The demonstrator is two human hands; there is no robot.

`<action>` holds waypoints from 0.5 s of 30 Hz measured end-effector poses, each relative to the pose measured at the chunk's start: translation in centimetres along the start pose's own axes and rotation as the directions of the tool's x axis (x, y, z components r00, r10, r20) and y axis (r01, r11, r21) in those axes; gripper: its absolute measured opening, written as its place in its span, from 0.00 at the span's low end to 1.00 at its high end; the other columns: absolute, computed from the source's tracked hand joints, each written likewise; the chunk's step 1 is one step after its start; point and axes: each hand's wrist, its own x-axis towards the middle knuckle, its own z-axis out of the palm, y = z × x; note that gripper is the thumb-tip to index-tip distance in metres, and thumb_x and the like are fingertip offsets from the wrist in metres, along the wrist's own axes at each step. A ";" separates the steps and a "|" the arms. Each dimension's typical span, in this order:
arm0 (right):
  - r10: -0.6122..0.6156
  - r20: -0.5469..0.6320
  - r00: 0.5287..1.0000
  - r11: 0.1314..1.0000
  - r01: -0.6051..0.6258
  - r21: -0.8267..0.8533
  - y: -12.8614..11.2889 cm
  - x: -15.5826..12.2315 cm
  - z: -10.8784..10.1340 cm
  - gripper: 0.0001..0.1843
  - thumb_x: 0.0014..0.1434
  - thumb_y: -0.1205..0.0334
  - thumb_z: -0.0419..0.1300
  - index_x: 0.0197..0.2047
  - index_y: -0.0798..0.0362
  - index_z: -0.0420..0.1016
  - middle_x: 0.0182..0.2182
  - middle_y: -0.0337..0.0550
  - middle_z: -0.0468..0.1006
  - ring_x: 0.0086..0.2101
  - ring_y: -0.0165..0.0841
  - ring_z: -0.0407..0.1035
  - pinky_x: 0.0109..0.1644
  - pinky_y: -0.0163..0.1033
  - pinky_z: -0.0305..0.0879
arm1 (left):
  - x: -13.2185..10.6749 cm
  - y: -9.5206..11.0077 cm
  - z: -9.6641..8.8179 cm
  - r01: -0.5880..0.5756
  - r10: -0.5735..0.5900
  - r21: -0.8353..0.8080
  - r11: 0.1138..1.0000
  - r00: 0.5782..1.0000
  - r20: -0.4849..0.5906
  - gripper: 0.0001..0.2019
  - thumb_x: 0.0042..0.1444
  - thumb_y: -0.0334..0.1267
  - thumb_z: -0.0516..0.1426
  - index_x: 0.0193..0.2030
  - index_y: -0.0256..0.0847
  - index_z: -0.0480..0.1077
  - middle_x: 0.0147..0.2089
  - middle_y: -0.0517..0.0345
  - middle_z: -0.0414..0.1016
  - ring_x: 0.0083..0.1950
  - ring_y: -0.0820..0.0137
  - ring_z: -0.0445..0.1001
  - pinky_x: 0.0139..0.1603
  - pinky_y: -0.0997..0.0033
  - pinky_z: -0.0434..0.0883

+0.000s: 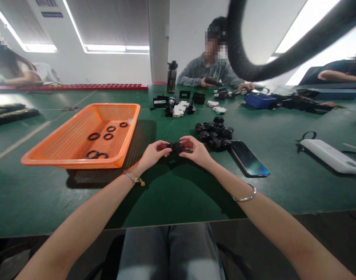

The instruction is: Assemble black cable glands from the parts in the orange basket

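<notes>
Between my two hands, just above the green table, is a small black ribbed cylindrical fitting. My left hand pinches its left end between thumb and fingers. At the other end, the thumb and fingertips of my right hand close around the fitting. A pile of similar black fittings lies beyond my right hand. To the left stands an orange plastic basket with several black rings lying on its bottom.
A phone lies right of the pile, and a white device with a strap farther right. Black and white parts and a bottle are ahead. A co-worker sits opposite, handling dark parts. A dark curved tube crosses the upper right.
</notes>
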 end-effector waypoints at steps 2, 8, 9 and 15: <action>-0.011 -0.006 1.000 0.999 0.011 -0.030 0.0 0.0 -0.1 0.26 0.38 0.64 0.68 0.42 0.50 0.67 0.35 0.40 0.77 0.35 0.35 0.74 0.43 0.44 0.70 | 0.0 0.0 0.0 -0.003 0.003 0.016 1.000 1.000 0.002 0.13 0.45 0.38 0.62 0.38 0.35 0.70 0.28 0.63 0.72 0.24 0.78 0.68 0.31 0.74 0.69; -0.023 -0.012 1.000 0.995 0.022 -0.097 -0.4 -0.1 -0.2 0.24 0.40 0.61 0.67 0.42 0.50 0.68 0.33 0.39 0.78 0.32 0.34 0.73 0.35 0.39 0.66 | 0.1 -0.1 0.0 -0.001 0.001 0.016 1.000 1.000 -0.001 0.13 0.45 0.37 0.62 0.38 0.35 0.71 0.29 0.62 0.73 0.25 0.78 0.69 0.32 0.74 0.70; -0.018 -0.014 1.000 0.994 0.016 -0.106 -0.5 -0.1 -0.2 0.24 0.40 0.61 0.67 0.42 0.50 0.68 0.33 0.39 0.78 0.32 0.34 0.73 0.33 0.39 0.65 | 0.1 -0.1 0.0 0.001 -0.001 0.014 1.000 1.000 -0.001 0.13 0.45 0.37 0.62 0.38 0.35 0.70 0.29 0.62 0.73 0.25 0.78 0.69 0.32 0.74 0.70; 0.011 -0.029 1.000 0.990 -0.015 -0.140 -0.6 -0.1 -0.2 0.24 0.40 0.58 0.67 0.42 0.51 0.68 0.29 0.38 0.77 0.27 0.31 0.70 0.31 0.37 0.62 | 0.0 0.0 0.1 0.023 -0.023 -0.021 1.000 1.000 -0.006 0.11 0.46 0.34 0.61 0.37 0.35 0.70 0.28 0.63 0.72 0.25 0.79 0.69 0.31 0.75 0.69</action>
